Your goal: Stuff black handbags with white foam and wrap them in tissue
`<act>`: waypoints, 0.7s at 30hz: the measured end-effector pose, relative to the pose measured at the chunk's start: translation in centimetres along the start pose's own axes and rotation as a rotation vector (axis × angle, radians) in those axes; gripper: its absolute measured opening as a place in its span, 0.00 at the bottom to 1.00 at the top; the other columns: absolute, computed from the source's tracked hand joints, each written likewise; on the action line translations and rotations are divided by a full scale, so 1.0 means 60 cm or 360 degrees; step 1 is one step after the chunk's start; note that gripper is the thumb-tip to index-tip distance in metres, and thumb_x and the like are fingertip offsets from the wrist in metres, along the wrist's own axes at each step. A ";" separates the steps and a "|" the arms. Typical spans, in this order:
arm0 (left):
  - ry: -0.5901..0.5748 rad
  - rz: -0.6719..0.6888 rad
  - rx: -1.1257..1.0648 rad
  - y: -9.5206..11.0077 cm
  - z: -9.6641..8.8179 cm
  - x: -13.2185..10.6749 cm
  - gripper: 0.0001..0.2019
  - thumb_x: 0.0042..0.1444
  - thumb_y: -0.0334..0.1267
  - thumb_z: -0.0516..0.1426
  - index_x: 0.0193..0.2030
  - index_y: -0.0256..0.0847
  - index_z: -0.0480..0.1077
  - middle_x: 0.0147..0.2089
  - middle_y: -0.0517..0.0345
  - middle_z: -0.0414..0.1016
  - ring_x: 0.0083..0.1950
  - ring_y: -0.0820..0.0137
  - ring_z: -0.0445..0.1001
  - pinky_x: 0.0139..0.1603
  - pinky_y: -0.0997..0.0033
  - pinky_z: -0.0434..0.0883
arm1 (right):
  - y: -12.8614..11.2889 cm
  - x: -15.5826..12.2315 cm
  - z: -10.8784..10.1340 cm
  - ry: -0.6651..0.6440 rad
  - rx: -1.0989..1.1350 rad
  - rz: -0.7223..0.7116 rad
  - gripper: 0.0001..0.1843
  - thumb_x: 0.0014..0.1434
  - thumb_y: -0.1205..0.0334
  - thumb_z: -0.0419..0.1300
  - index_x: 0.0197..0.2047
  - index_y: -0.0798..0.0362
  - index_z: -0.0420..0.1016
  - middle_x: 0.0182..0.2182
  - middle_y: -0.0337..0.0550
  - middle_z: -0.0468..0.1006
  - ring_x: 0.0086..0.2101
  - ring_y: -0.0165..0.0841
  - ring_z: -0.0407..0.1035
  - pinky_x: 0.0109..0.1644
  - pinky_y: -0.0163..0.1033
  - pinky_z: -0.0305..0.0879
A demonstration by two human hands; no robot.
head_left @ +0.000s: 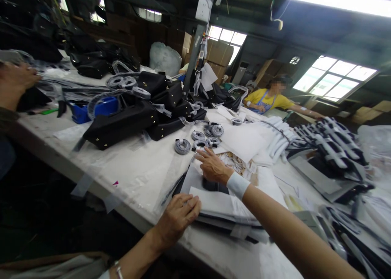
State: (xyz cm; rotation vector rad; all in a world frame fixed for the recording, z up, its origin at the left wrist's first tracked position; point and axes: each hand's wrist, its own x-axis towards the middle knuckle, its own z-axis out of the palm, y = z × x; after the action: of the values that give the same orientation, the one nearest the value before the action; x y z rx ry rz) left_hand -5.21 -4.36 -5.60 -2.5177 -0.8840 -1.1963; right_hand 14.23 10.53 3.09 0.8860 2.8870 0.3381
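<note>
A flat stack of dark bags (195, 180) with white sheets and clear plastic lies at the table's near edge. My left hand (180, 214) grips the stack's near left corner, its fingers bent over a white sheet (214, 201) on top; its thumb is hidden. My right hand (212, 167) reaches over the far part of the stack, with a white band round the wrist. Its fingers are stretched and apart, and nothing shows in them. Just beyond its fingertips lie several coiled straps (182, 146) wrapped in plastic.
Black handbags (122, 122) are heaped at left, beside a blue holder (105, 106). White padded handles (279, 134) and more bag parts (324, 169) lie at right. A post (195, 55) rises behind. One person in yellow (269, 99) works across the table; another person's hand (18, 79) shows at left.
</note>
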 end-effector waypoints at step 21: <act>0.0085 -0.0038 -0.0078 0.003 0.017 -0.005 0.15 0.66 0.27 0.49 0.56 0.33 0.69 0.50 0.47 0.77 0.53 0.63 0.73 0.55 0.59 0.70 | -0.184 -0.112 -0.015 0.0178 0.0555 0.0690 0.05 0.60 0.70 0.62 0.36 0.51 0.78 0.32 0.41 0.78 0.36 0.37 0.71 0.40 0.38 0.59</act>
State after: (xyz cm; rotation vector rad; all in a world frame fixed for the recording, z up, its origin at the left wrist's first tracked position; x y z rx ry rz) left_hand -4.62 -4.18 -6.47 -2.5071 -0.8849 -1.3022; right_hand 13.63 -2.31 1.49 1.6037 2.8776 -0.0978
